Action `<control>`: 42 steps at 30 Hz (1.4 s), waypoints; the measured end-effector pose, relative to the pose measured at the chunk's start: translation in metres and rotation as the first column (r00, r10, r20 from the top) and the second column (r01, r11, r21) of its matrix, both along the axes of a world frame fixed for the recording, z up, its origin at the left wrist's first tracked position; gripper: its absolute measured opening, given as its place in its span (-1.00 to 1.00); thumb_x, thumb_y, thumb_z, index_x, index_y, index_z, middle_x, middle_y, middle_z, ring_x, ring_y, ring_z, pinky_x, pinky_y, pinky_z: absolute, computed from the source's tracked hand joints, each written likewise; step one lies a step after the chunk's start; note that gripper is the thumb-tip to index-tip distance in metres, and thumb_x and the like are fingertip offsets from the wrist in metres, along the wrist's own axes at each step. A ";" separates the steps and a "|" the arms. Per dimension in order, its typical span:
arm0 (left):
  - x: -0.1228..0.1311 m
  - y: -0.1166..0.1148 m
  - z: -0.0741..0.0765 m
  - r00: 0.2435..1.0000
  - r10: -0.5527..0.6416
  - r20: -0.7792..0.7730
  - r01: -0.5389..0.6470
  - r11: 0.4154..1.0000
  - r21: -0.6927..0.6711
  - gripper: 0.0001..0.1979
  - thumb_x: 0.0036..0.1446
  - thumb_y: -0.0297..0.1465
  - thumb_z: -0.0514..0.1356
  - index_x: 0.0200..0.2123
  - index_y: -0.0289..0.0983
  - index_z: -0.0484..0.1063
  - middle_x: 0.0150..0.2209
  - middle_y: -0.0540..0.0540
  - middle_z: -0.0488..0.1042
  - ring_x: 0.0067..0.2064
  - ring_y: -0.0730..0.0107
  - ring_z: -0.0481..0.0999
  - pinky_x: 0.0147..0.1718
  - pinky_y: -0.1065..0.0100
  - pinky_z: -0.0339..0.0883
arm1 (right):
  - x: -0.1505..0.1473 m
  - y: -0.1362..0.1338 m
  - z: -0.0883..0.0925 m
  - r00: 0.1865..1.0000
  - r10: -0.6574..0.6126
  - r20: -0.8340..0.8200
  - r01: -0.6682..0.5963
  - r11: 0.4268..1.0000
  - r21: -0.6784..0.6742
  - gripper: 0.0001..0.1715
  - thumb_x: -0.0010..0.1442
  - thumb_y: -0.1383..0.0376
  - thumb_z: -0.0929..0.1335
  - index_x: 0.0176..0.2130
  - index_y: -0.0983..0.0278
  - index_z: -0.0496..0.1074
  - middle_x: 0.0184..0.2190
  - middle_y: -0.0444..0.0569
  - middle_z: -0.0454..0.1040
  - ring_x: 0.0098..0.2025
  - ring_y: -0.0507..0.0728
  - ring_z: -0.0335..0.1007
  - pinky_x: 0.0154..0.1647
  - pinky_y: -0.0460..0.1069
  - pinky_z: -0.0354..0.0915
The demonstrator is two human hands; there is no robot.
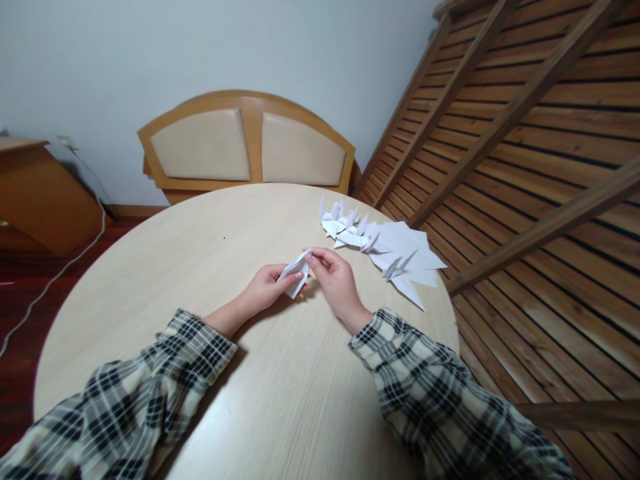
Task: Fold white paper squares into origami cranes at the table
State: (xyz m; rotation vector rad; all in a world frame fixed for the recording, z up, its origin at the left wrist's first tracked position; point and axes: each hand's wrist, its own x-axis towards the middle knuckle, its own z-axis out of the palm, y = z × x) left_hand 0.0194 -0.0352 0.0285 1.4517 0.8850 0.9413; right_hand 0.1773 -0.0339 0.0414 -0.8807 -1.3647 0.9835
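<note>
A small folded piece of white paper (293, 280) is held up between my two hands, above the middle of the table. My left hand (267, 288) grips its lower left side, thumb on the near face and fingers behind. With thumb and forefinger, my right hand (334, 279) pinches the paper's upper right tip. To the right, a row of folded white paper cranes (350, 230) stands on the table, and several flat white paper sheets (417, 250) lie fanned out beside them.
The round pale wooden table (240, 413) fills the foreground. Behind it stands a wooden headboard (253, 143) with cream panels. Leaning wooden slats (540, 200) flank the right edge. A wooden cabinet (45, 200) and a white cable (65, 267) are at left.
</note>
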 end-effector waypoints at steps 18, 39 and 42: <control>-0.001 0.001 0.000 0.990 -0.022 -0.139 0.037 0.993 0.109 -0.53 0.13 -0.05 0.15 -0.44 -0.40 0.50 -0.55 -0.11 0.49 -0.55 0.51 0.35 -0.53 0.45 0.22 | -0.003 0.000 -0.003 0.981 0.151 -0.119 -0.171 0.967 -0.190 -0.73 0.00 0.11 0.46 -0.35 0.23 0.44 -0.42 -0.14 0.46 -0.36 0.03 0.37 -0.31 -0.04 0.31; 0.002 -0.002 0.001 0.966 0.035 -0.257 0.025 0.974 0.226 -0.58 0.18 -0.14 0.08 -0.48 -0.37 0.48 -0.62 -0.01 0.34 -0.57 0.52 0.22 -0.58 0.46 0.09 | -0.003 0.002 -0.008 0.975 0.087 -0.204 -0.138 0.959 -0.246 -0.66 0.00 0.02 0.44 -0.42 0.25 0.47 -0.44 -0.11 0.48 -0.37 0.04 0.36 -0.31 -0.04 0.29; 0.002 -0.003 0.002 0.967 0.008 -0.254 0.049 0.975 0.218 -0.58 0.17 -0.14 0.09 -0.49 -0.36 0.47 -0.62 -0.02 0.36 -0.57 0.53 0.21 -0.59 0.47 0.08 | -0.002 0.003 -0.009 0.982 0.054 -0.182 -0.094 0.971 -0.222 -0.68 0.04 0.03 0.42 -0.41 0.24 0.50 -0.42 -0.08 0.51 -0.34 0.06 0.40 -0.23 -0.01 0.31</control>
